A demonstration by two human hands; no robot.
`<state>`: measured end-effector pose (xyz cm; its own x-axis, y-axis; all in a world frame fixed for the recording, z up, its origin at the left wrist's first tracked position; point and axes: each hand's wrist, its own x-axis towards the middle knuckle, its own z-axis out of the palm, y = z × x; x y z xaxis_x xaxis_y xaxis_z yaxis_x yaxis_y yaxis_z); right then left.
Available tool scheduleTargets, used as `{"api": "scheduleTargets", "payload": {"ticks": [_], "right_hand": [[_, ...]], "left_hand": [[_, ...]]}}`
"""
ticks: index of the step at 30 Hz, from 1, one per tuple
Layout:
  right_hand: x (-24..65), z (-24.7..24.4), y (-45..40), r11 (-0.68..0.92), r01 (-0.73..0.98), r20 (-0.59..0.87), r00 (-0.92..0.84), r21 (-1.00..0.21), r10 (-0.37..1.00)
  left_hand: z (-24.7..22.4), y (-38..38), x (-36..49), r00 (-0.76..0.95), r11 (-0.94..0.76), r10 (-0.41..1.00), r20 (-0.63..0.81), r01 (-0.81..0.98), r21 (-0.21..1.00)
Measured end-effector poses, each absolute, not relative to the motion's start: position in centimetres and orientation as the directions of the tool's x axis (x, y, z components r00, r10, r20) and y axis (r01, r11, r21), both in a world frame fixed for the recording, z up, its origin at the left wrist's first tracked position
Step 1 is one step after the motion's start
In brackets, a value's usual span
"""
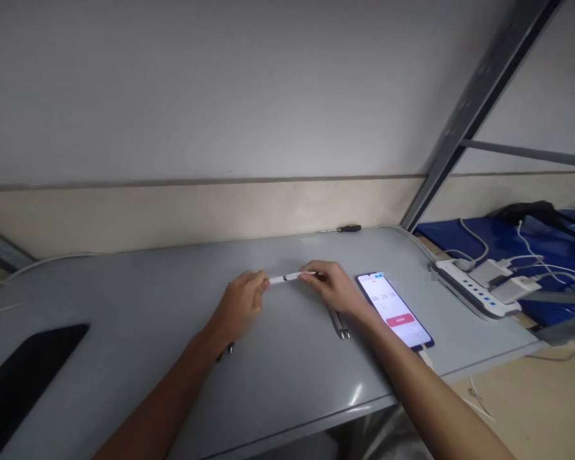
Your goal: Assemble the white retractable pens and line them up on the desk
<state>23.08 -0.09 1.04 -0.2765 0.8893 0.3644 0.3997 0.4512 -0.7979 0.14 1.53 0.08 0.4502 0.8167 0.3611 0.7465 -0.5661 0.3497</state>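
A thin white pen-like stick (283, 279) with a dark band at its middle is held level between my hands above the grey table (287, 358). My left hand (242, 305) is closed on its left end. The right end is pinched in the fingers of my right hand (333, 285). Silvery pens (340, 326) lie partly hidden below my right wrist. Beside my left wrist, small dark items with a shiny tip (230, 348) show only in part.
A phone (395, 310) with a lit timer lies right of my right forearm. Farther right is a white power strip (476, 291) with chargers and cables. A screwdriver (349, 228) rests by the wall, and a black flat object (33, 377) is at the left.
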Motion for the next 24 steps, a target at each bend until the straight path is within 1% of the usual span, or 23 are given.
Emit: {"api": "scheduleTargets", "payload": {"ticks": [2, 3, 7, 9, 12, 13, 16, 17, 21, 24], "right_hand": [[22.91, 0.7, 0.01, 0.44, 0.381, 0.38, -0.225, -0.813, 0.897], [22.86, 0.55, 0.08, 0.415, 0.369, 0.361, -0.209, -0.831, 0.909], [22.81, 0.35, 0.26, 0.297, 0.392, 0.223, -0.222, -0.871, 0.949], [22.85, 0.48, 0.3, 0.304, 0.376, 0.232, -0.226, -0.875, 0.946], [22.99, 0.65, 0.34, 0.348, 0.326, 0.298, -0.195, -0.879, 0.935], [23.05, 0.66, 0.36, 0.332, 0.333, 0.283, -0.189, -0.882, 0.94], [23.2, 0.57, 0.42, 0.237, 0.393, 0.168, -0.201, -0.888, 0.965], [23.23, 0.51, 0.45, 0.237, 0.398, 0.163, -0.212, -0.886, 0.964], [23.26, 0.25, 0.55, 0.337, 0.346, 0.281, -0.202, -0.876, 0.938], [23.2, 0.27, 0.53, 0.3, 0.385, 0.233, -0.213, -0.873, 0.949]], "left_hand": [[-0.03, 1.68, 0.12, 0.434, -0.564, 0.819, 0.375, 0.732, 0.383], [0.01, 1.69, 0.15, 0.437, -0.57, 0.814, 0.383, 0.727, 0.381], [0.56, 1.41, 0.44, 0.485, -0.62, 0.775, 0.406, 0.71, 0.334], [0.77, 1.22, 0.53, 0.497, -0.628, 0.769, 0.402, 0.707, 0.326], [0.76, 1.16, 0.51, 0.507, -0.627, 0.77, 0.387, 0.715, 0.31], [0.68, 1.21, 0.48, 0.513, -0.63, 0.767, 0.385, 0.715, 0.303], [0.41, 1.45, 0.39, 0.528, -0.638, 0.76, 0.378, 0.716, 0.282], [0.36, 1.52, 0.38, 0.53, -0.637, 0.76, 0.376, 0.722, 0.271], [0.41, 1.55, 0.43, 0.528, -0.622, 0.762, 0.374, 0.758, 0.197], [0.47, 1.44, 0.51, 0.522, -0.612, 0.766, 0.375, 0.771, 0.176]]}}
